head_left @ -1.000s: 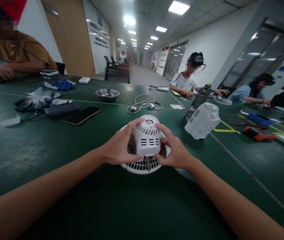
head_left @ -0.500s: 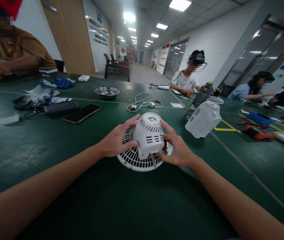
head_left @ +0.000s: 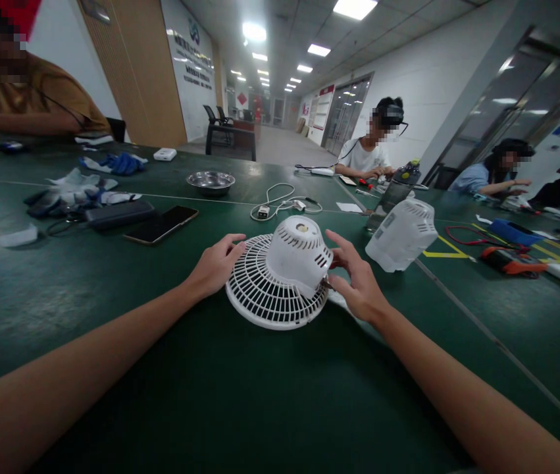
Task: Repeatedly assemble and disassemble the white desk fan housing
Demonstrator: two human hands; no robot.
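Note:
A white fan head lies on the table in front of me, its round grille (head_left: 254,297) at the bottom and its slotted motor housing (head_left: 293,257) on top. My left hand (head_left: 216,264) is at the grille's left rim, fingers loosely bent and apart; whether the fingertips touch the rim I cannot tell. On the other side, my right hand (head_left: 358,280) is curved around the housing with thumb and fingers spread. Its thumb is by a small dark piece sticking out of the housing's lower right. The far side of the housing is hidden.
A white plastic shell (head_left: 402,237) stands to the right beside a bottle (head_left: 393,191). Behind the fan lie a white cable (head_left: 280,205) and a metal bowl (head_left: 211,182). A phone (head_left: 162,225), gloves (head_left: 75,191) and a multimeter (head_left: 511,262) are farther out. Other people sit around the table.
The fan head has turned, its housing's slotted side now facing right. My left hand has come off the housing to the grille's left rim; my right hand has loosened and shifted slightly right.

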